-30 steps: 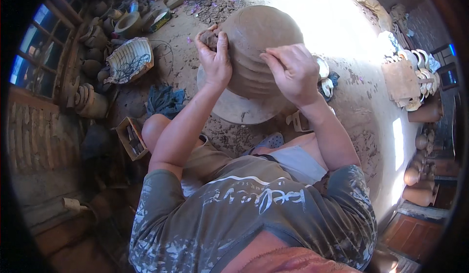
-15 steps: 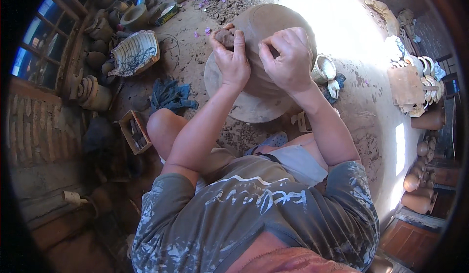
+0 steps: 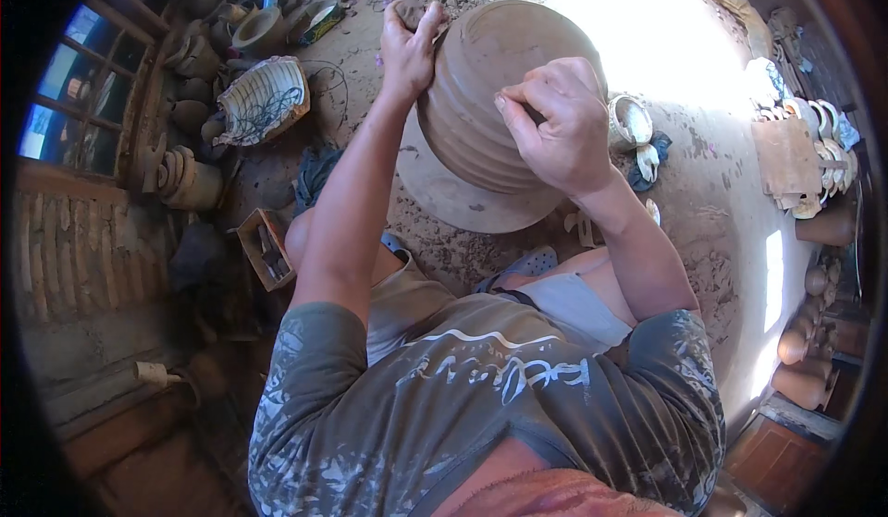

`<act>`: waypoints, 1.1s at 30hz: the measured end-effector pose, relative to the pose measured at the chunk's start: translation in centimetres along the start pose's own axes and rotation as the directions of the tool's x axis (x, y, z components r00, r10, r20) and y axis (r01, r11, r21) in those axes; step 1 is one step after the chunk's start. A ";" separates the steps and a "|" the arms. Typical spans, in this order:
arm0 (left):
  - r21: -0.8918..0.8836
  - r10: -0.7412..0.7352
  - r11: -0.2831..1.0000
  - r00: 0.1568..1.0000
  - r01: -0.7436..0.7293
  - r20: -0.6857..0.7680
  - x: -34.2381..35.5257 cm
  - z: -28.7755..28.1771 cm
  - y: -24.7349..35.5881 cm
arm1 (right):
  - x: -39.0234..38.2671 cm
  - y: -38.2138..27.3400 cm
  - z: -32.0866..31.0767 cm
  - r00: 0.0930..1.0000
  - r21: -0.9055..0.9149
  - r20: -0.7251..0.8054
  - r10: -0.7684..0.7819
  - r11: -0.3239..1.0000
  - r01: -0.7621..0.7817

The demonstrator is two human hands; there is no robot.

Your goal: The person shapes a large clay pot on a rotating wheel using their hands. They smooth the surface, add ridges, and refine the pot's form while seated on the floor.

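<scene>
A large brown clay pot [image 3: 472, 101] with ridged sides and a broad, flat top stands between my arms. Under it is a round, pale wheel or board [image 3: 462, 204]. My left hand [image 3: 407, 53] is raised at the pot's far left side, its fingers and thumb closed around a lump of clay [image 3: 413, 15]. Over the pot's right side, my right hand [image 3: 566, 124] is curled with the thumb against the bent fingers. Whatever it might hold is hidden inside the fingers.
To the left lie a ribbed tray [image 3: 264, 101], a wooden box of tools [image 3: 265, 251] and several pots. A white container [image 3: 629, 121] stands right of the pot. Clay crumbs cover part of the floor. More pots [image 3: 797, 383] line the right wall.
My left hand has moved away to the left and farther out with the clay lump, from over the pot to beside it. My right hand has shifted slightly right and stays curled.
</scene>
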State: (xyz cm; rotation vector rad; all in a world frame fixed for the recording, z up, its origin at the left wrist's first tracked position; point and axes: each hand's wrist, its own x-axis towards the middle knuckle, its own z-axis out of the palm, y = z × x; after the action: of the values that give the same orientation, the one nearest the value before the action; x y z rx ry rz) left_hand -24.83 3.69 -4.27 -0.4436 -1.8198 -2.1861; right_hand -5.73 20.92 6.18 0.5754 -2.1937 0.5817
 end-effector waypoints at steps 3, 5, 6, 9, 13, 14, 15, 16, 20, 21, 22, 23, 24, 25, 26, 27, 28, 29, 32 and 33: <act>-0.122 0.009 0.993 0.999 -0.003 0.050 2.1 0.6 -0.5 | -0.6 0.6 -0.7 0.999 0.055 0.023 0.024 0.998 -0.026; -0.141 -0.054 0.988 0.992 0.070 0.117 3.2 1.1 -0.6 | -0.7 1.2 -1.4 0.998 0.063 0.058 0.005 0.998 -0.009; -0.120 -0.068 0.989 0.987 0.086 0.148 3.7 1.2 -0.7 | -0.7 1.5 -1.9 0.997 0.068 0.077 -0.007 0.998 0.002; -0.044 -0.077 0.995 0.975 0.088 0.209 4.9 1.5 -1.3 | -0.8 2.7 -3.4 0.989 0.117 0.142 -0.042 0.993 0.026; 0.080 -0.084 0.995 0.968 0.067 0.236 6.0 1.5 -2.4 | -1.5 4.9 -5.1 0.982 0.245 0.186 0.033 0.966 -0.079; 0.059 -0.097 0.995 0.967 0.085 0.238 6.0 1.4 -2.6 | -2.0 4.9 -5.5 0.970 0.307 0.198 0.141 0.931 -0.198; 0.039 -0.112 0.994 0.964 0.106 0.242 5.7 1.6 -2.5 | -2.4 5.1 -5.7 0.944 0.363 0.218 0.249 0.877 -0.316; 0.018 -0.127 0.992 0.961 0.126 0.246 5.4 1.8 -2.4 | -2.4 5.4 -6.0 0.952 0.330 0.217 0.217 0.901 -0.281; -0.061 -0.129 0.987 0.951 0.152 0.282 4.7 1.6 -2.1 | -1.8 6.2 -6.6 0.969 0.214 0.246 0.035 0.973 -0.089; -0.098 -0.141 0.980 0.947 0.176 0.287 4.6 1.5 -2.0 | -1.5 6.4 -6.5 0.965 0.189 0.261 -0.025 0.982 -0.026; -0.135 -0.154 0.971 0.944 0.200 0.291 4.6 1.3 -1.9 | -1.6 6.5 -6.4 0.965 0.216 0.262 -0.028 0.976 -0.031; -0.127 -0.186 0.967 0.952 0.221 0.242 4.3 1.2 -1.8 | -1.7 6.7 -6.1 0.964 0.244 0.264 -0.032 0.969 -0.035; -0.124 -0.216 0.962 0.957 0.242 0.192 3.8 1.4 -1.5 | -1.7 6.8 -6.0 0.963 0.269 0.266 -0.036 0.962 -0.038; -0.122 -0.245 0.957 0.959 0.262 0.142 3.2 1.5 -1.1 | -1.5 6.7 -6.0 0.964 0.264 0.263 -0.042 0.964 -0.030; -0.109 -0.263 0.955 0.956 0.277 0.127 2.7 1.5 -0.7 | -1.3 6.5 -6.1 0.964 0.259 0.261 -0.049 0.966 -0.021; -0.095 -0.279 0.953 0.954 0.289 0.107 2.2 1.3 -0.4 | -1.2 6.2 -6.1 0.965 0.258 0.257 -0.059 0.966 -0.010; -0.081 -0.295 0.950 0.951 0.302 0.087 1.9 1.0 -0.2 | -1.0 5.8 -5.9 0.966 0.267 0.249 -0.066 0.964 -0.003; -0.047 -0.295 0.954 0.954 0.298 0.053 1.7 0.6 -0.4 | -0.9 5.2 -5.6 0.968 0.275 0.242 -0.073 0.961 0.004; 0.000 -0.264 0.964 0.962 0.265 -0.075 0.2 -0.4 -1.3 | -0.5 3.5 -4.7 0.972 0.255 0.221 -0.079 0.967 0.021; 0.027 -0.244 0.968 0.962 0.249 -0.123 -0.8 -0.2 -0.9 | -0.6 3.1 -4.5 0.974 0.233 0.214 -0.070 0.972 0.019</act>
State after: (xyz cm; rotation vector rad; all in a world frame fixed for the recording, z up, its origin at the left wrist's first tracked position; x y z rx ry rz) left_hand -24.50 3.68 -5.44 -0.0768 -1.9403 -2.2709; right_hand -4.58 26.06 7.68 0.8453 -2.3294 0.7861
